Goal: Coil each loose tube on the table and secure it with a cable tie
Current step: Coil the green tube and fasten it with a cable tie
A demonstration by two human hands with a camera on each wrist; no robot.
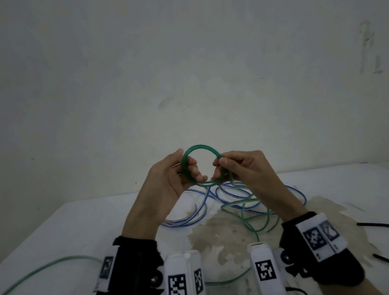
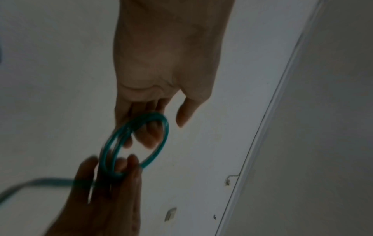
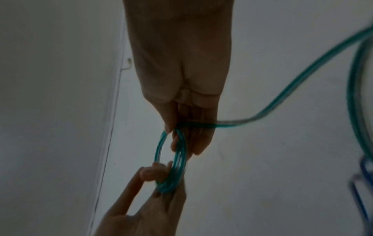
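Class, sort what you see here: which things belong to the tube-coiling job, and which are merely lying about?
Job:
green tube, coil held by left hand and right hand
blue tube, loose on table
black cable ties

Lying about:
brownish stain
wall

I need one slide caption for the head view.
Left hand and right hand hold a green tube coil above the table.

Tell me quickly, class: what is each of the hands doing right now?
Left hand: fingers curled through the green tube coil, holding it.
Right hand: pinches the coil's opposite side.
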